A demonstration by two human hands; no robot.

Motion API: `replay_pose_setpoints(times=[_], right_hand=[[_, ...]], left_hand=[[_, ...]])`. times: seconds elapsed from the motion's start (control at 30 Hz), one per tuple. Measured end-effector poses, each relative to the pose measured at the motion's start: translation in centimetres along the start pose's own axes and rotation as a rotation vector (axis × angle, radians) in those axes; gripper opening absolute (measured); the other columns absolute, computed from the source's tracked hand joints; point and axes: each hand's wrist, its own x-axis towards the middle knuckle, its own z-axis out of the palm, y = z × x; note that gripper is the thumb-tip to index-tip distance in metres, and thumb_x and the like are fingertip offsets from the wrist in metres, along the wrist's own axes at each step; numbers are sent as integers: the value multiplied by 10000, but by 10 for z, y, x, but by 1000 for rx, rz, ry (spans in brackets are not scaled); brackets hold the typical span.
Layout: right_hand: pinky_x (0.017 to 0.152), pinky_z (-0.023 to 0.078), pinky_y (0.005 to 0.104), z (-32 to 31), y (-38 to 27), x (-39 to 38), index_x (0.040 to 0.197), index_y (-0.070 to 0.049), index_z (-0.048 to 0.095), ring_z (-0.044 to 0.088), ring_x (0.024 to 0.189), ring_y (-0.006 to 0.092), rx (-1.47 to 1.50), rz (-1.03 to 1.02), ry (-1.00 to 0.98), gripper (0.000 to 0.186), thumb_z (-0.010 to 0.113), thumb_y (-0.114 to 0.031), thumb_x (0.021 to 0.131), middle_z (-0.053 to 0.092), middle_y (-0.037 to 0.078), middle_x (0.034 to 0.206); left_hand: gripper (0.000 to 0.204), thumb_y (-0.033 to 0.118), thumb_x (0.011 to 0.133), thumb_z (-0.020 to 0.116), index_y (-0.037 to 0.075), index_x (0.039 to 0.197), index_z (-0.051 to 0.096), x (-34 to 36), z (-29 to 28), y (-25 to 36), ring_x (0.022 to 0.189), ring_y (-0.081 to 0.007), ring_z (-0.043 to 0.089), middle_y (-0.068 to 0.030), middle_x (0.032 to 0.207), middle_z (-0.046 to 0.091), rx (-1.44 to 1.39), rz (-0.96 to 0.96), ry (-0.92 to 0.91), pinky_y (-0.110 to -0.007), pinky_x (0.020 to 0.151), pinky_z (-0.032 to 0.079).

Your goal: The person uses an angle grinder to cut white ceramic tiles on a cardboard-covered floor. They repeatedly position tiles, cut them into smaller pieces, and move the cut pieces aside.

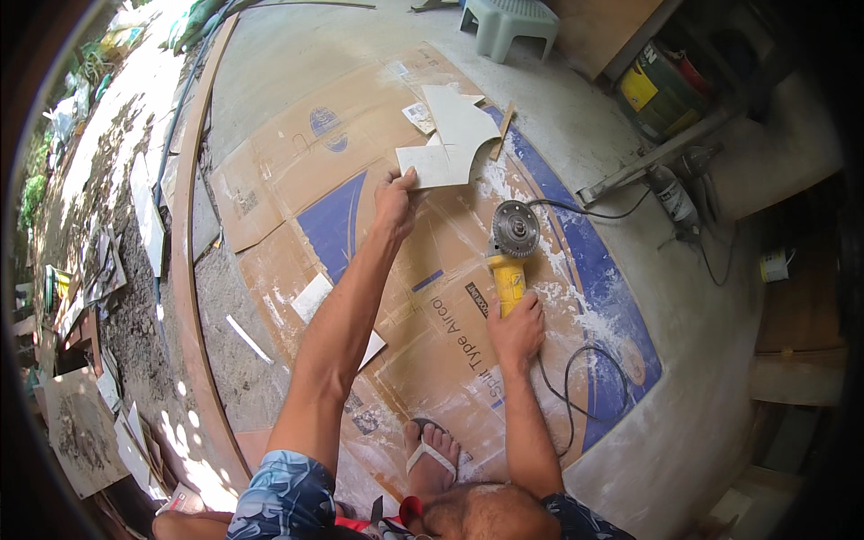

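Note:
My left hand (pixel 396 200) pinches the near left corner of a cut white tile (pixel 441 168), thumb on top, fingers beneath. The tile's right edge has a curved cut. Against its far side lie more white tile offcuts (pixel 456 112), one with a concave bite in its edge. My right hand (pixel 517 329) is wrapped round the yellow body of an angle grinder (pixel 509 277). The grinder's toothed metal disc (pixel 516 229) faces up, to the right of the tile and apart from it. Whether the disc is spinning I cannot tell.
Dusty flattened cardboard (pixel 396 261) covers the floor. A black cord (pixel 621 382) loops right of my right hand. A thin wood strip (pixel 502 131) lies by the offcuts. Beyond are a plastic stool (pixel 510 31), a dark bucket (pixel 661 94) and a bottle (pixel 673 193). A long board (pixel 184 216) edges the left.

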Motion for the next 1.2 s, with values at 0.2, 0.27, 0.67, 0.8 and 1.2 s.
replay_pose_setpoints(times=[0.2, 0.27, 0.67, 0.8, 1.2], right_hand=[[822, 593, 570, 5, -9, -2, 1204, -4, 554, 703, 1073, 425, -4, -24, -2, 609, 757, -518, 946, 672, 216, 1130], [825, 594, 568, 7, -10, -3, 1202, -8, 556, 704, 1072, 424, -23, -27, 9, 605, 759, -517, 946, 674, 215, 1127], [888, 573, 618, 12, -9, -5, 1323, 15, 524, 671, 1164, 461, -122, -62, -9, 633, 718, -499, 1008, 647, 245, 1222], [928, 567, 609, 28, -6, -6, 1447, 27, 499, 658, 1195, 468, -197, -152, 47, 712, 709, -504, 1021, 648, 256, 1270], [987, 530, 593, 60, 75, 32, 1418, 98, 564, 654, 1179, 547, -60, -320, -42, 846, 721, -624, 1007, 669, 351, 1277]], left_hand=[[696, 275, 1062, 752, -106, 1572, 472, 68, 21, 5, 1333, -404, 670, -304, 1528, 600, 639, 264, 62, -469, 1105, 579], [715, 290, 999, 796, -99, 1542, 540, 57, 3, 12, 1327, -395, 694, -311, 1503, 639, 1041, 375, 231, -443, 1110, 561], [1191, 583, 873, 877, -97, 1659, 295, -228, -194, 50, 1556, -493, 377, -343, 1691, 350, 1772, 271, 119, -579, 1281, 355], [1492, 892, 786, 751, -137, 1697, 168, -263, -188, -19, 1545, -653, 238, -494, 1644, 246, 1750, 9, 497, -741, 1245, 240], [1340, 320, 708, 946, 5, 1741, 151, -246, -182, -5, 1414, -533, 355, -391, 1593, 321, 1239, 90, 664, -674, 1166, 312]])
